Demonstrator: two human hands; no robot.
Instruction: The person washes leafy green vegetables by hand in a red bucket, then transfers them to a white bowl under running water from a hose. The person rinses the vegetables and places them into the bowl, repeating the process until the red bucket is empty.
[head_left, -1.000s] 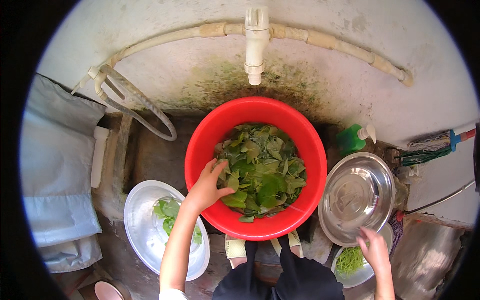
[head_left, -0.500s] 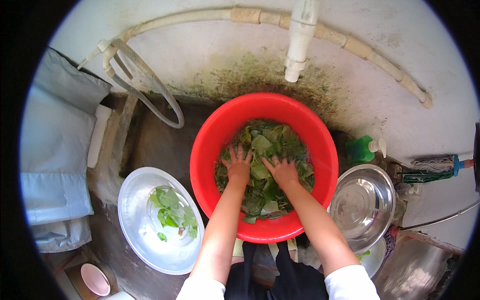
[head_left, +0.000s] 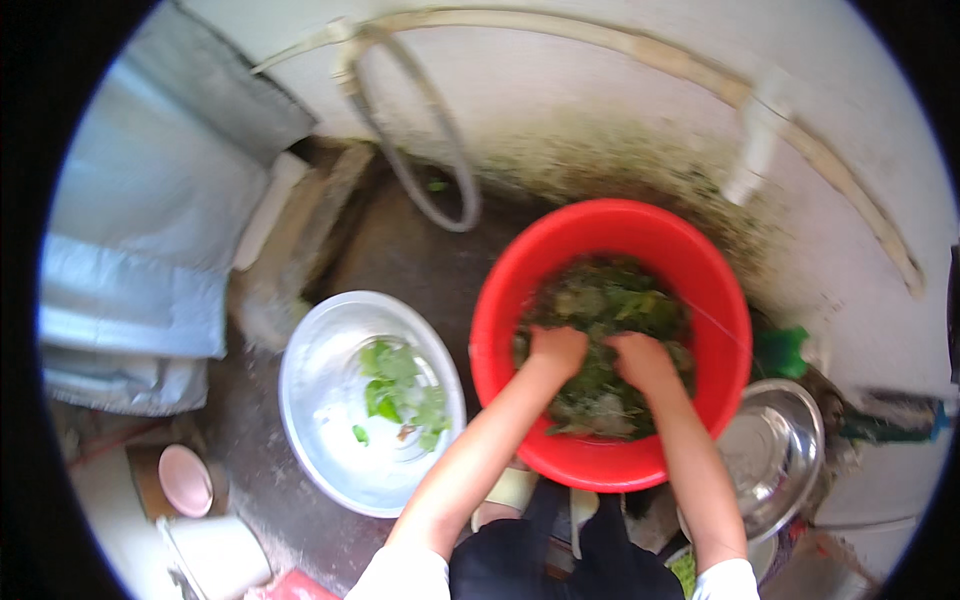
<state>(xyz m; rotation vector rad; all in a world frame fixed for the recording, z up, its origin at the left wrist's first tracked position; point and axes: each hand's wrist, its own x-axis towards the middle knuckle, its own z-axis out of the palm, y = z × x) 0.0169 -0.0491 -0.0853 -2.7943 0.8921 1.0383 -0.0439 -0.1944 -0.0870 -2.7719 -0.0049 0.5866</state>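
Wet leafy greens (head_left: 608,400) lie in water in a big red basin (head_left: 735,345). Both arms reach down into it. My left hand (head_left: 558,350) is curled closed on the greens in the left part of the basin, its fingertips sunk among the leaves. A short gap away, my right hand (head_left: 642,358) is likewise closed with its fingers down in the greens. Motion blurs the leaves, so single stems do not show. To the left, a silver metal basin (head_left: 310,440) holds several loose green leaves (head_left: 393,385) against its bottom.
An empty steel bowl (head_left: 760,450) stands right of the red basin, near a green pump bottle (head_left: 782,350) and a mop (head_left: 885,420). A grey hose (head_left: 455,165) hangs at the wall below a pipe (head_left: 560,28). A pink bowl (head_left: 187,482) and white bucket (head_left: 215,555) stand lower left.
My spread hands have curled closed into the greens. The view has swung left, so the red basin appears farther right and more of the lower-left floor shows.
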